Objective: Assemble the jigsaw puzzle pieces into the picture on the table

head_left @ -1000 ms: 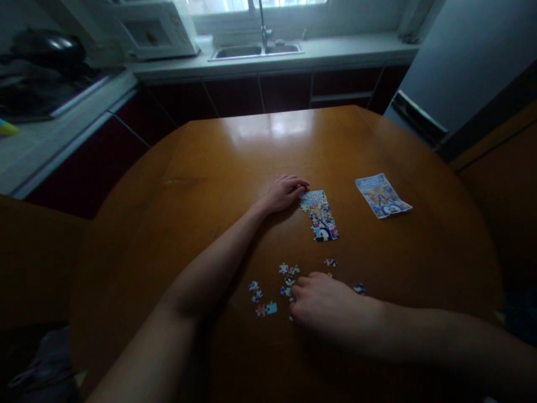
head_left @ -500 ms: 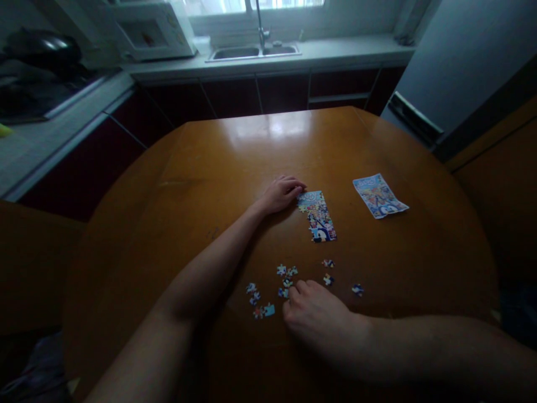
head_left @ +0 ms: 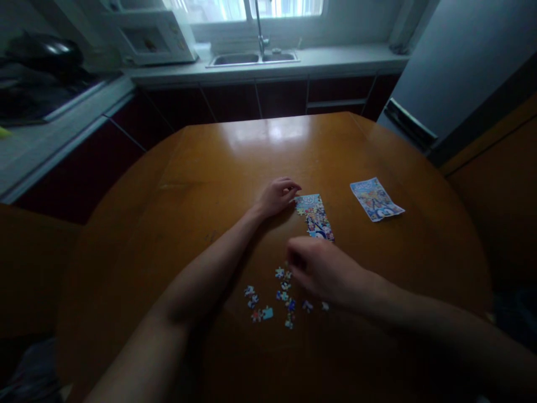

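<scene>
On the wooden table lies a partly joined jigsaw puzzle with a colourful cartoon picture; its left edge is uneven. My left hand rests at its upper left corner, fingers loosely bent and the thumb close to the edge. Just below the puzzle, my right hand hovers with curled fingers, covering its lower edge from view. Whatever the fingertips pinch is hidden. Loose puzzle pieces lie left of and below this hand, among them a light blue piece and a dark blue one.
A creased picture sheet lies right of the puzzle. Beyond the table are a counter with a sink, a white microwave, a dark pan on the stove at left, and a grey fridge at right.
My right hand has moved up from the loose pieces toward the puzzle's lower edge, uncovering several pieces beneath it. My left hand stays at the upper left corner. The view has tilted slightly.
</scene>
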Tool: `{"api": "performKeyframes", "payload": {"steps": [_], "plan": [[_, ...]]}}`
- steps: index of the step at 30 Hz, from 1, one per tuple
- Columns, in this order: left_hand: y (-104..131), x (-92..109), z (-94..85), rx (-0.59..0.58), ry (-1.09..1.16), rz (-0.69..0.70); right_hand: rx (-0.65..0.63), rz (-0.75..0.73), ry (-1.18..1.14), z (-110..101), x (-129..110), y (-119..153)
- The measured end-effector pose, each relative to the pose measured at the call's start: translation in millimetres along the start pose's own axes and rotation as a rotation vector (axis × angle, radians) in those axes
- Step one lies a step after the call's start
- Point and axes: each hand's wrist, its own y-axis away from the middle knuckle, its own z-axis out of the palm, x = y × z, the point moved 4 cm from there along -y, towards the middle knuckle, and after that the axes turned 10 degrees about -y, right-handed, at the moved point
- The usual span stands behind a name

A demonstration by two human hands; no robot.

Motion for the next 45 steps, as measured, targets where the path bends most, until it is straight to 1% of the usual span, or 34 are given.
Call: {"api": "performKeyframes", "payload": {"steps": [3,4,5,7,9,10,13,15,17,20,23,25,28,34,36,39,42,45], "plan": [[0.3,12.0,-12.9,0.161,-0.043,0.012,0.401,-0.043,-0.229,-43.3,20.3,-19.7],[0.3,19.1,-17.4,0.203,-0.058,0.028,0.487,-0.059,-0.301,-53.3,29.1,-25.3],[-0.1,27.3,-20.9,0.217,-0.065,0.040,0.561,-0.070,-0.357,-61.3,38.2,-30.2],[-1.8,46.3,-27.6,0.247,-0.064,0.055,0.659,-0.062,-0.479,-70.8,56.7,-37.6],[-4.9,64.1,-33.2,0.272,-0.031,0.018,0.710,-0.037,-0.613,-73.6,73.8,-41.8],[-6.6,71.6,-35.5,0.282,-0.010,-0.012,0.726,-0.033,-0.667,-73.7,80.9,-42.6],[-8.1,85.6,-37.6,0.234,0.037,-0.089,0.757,-0.046,-0.757,-73.0,98.3,-40.9],[-2.0,88.9,-37.7,0.200,0.018,-0.076,0.771,-0.050,-0.773,-71.8,108.0,-37.9],[10.4,87.5,-36.6,0.163,-0.037,-0.041,0.757,-0.043,-0.777,-67.2,116.7,-36.3],[33.5,78.9,-34.2,0.162,-0.098,-0.006,0.674,-0.035,-0.794,-52.8,127.0,-39.3],[49.2,70.7,-31.6,0.222,-0.147,0.039,0.598,-0.077,-0.752,-38.8,132.1,-45.5],[52.2,68.2,-28.4,0.222,-0.154,0.082,0.576,-0.107,-0.687,-34.0,133.1,-48.5],[50.5,68.4,-26.2,0.229,-0.177,0.115,0.567,-0.116,-0.625,-31.8,133.3,-49.3],[51.6,73.0,-23.9,0.203,-0.185,0.172,0.506,-0.086,-0.643,-26.2,133.7,-45.3],[53.3,68.3,-22.9,0.182,-0.191,0.151,0.523,-0.078,-0.603,-28.5,135.6,-44.2],[54.1,56.5,-20.7,0.125,-0.203,0.090,0.636,-0.071,-0.456,-41.2,141.0,-42.8],[53.4,47.5,-17.0,0.030,-0.198,0.042,0.730,-0.050,-0.327,-54.4,147.8,-42.4],[52.8,46.4,-13.9,-0.050,-0.171,0.020,0.732,-0.049,-0.309,-58.1,152.4,-43.3]]}}
